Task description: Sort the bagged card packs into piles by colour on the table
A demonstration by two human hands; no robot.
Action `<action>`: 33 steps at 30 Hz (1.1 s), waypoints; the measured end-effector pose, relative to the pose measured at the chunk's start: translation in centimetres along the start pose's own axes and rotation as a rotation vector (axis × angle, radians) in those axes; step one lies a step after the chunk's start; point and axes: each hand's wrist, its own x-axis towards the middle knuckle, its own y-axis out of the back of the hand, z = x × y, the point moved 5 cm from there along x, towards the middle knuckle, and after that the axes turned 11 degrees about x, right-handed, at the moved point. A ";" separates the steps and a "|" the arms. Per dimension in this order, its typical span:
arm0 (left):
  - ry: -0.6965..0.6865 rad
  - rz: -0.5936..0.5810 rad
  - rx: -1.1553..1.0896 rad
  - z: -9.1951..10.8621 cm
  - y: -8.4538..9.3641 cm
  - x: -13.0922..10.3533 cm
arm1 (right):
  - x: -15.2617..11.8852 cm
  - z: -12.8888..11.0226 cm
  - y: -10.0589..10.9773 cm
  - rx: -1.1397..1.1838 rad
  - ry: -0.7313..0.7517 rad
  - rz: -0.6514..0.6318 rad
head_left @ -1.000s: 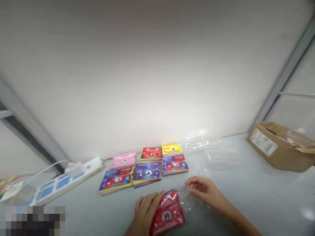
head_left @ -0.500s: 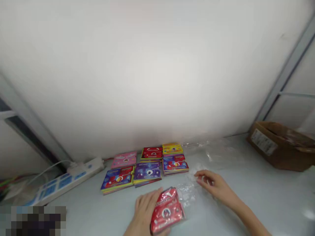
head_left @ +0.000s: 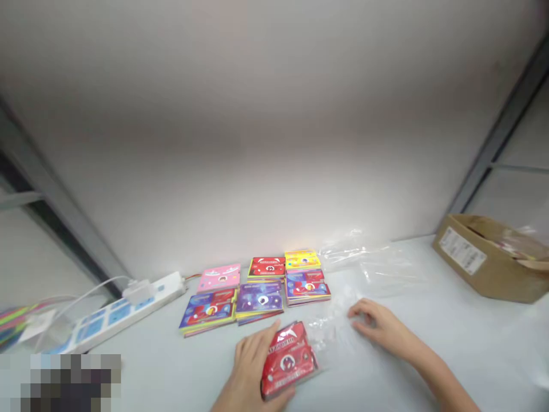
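Observation:
My left hand (head_left: 251,372) grips a red card pack (head_left: 288,361) by its left side, near the table's front. Clear plastic wrapping (head_left: 323,337) spreads from the pack's right side. My right hand (head_left: 377,326) hovers over or rests at the table right of it, fingers curled with a gap between thumb and forefinger; nothing shows between them. Behind the pack lie stacks of colourful cards: pink (head_left: 219,278), red (head_left: 266,268), yellow (head_left: 302,260), purple (head_left: 259,298) and blue-red ones (head_left: 209,310).
A white power strip (head_left: 154,294) with a plug and cable lies at the left. An open cardboard box (head_left: 489,257) stands at the right on the grey table (head_left: 154,372). Clear plastic bags (head_left: 381,263) lie along the wall behind.
My right hand has moved slightly right, and its thumb and forefinger are a little farther apart. The red pack has tilted slightly in my left hand. The wall looks darker.

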 end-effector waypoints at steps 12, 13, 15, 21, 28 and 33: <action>-0.001 -0.005 -0.010 -0.1 0.0 0.2 | -0.1 -0.2 -0.6 -0.026 0.007 -0.012; 0.002 -0.004 -0.014 -0.2 0.0 0.2 | -0.1 -0.3 -0.5 -0.025 0.002 -0.007; 0.005 -0.008 -0.024 -0.2 -0.1 0.1 | 0.0 -0.4 -0.5 -0.015 -0.013 0.001; 0.003 -0.025 -0.025 -0.2 -0.1 0.1 | 0.0 -0.8 0.0 0.067 0.011 0.051; -0.045 -0.060 -0.030 0.4 0.1 0.2 | -0.1 -3.2 -0.9 0.418 0.015 0.131; -0.031 -0.128 -0.073 0.7 0.0 0.2 | -0.1 -4.1 -3.1 0.537 0.016 0.039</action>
